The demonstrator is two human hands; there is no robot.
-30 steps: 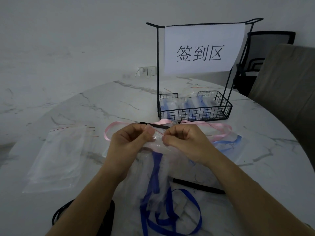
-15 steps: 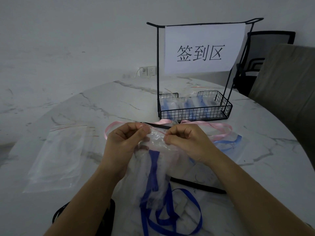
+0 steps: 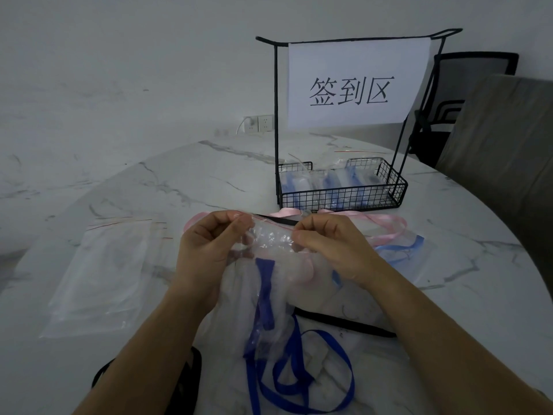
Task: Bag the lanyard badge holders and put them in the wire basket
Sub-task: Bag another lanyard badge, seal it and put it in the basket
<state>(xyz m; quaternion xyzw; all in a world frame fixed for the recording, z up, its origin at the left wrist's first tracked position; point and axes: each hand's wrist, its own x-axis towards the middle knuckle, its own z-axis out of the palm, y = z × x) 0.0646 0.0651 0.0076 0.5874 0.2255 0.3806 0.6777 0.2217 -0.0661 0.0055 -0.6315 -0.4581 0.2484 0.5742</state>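
Left hand (image 3: 214,253) — thumb and fingers pinched shut on the left end of the top edge of a clear plastic bag (image 3: 270,289). Right hand (image 3: 332,245) pinched the same way on the right end of that edge; the two hands are held near each other, the bag mouth stretched between them and raised above the counter (image 3: 185,178). The bag hangs down toward the near edge of the counter. Inside it — a badge holder on a blue lanyard (image 3: 264,295), the strap running down through the plastic; whether the bag mouth is sealed cannot be told.

Below the bag, at the near edge, loops of loose blue lanyard (image 3: 335,369) lie on the counter, with a black strap (image 3: 344,323) running across just beyond them. Just past the hands a pink lanyard (image 3: 386,223) lies spread on the surface, and to its right, another blue-strapped holder (image 3: 401,250).

Toward the left edge of the counter, a flat stack of empty clear bags (image 3: 101,274), well apart from the hands.

Toward the far edge stands the wire basket (image 3: 341,194), black, already holding several bagged holders with blue straps. A tall wire frame rises from it and carries a white paper sign (image 3: 356,85) with printed characters.
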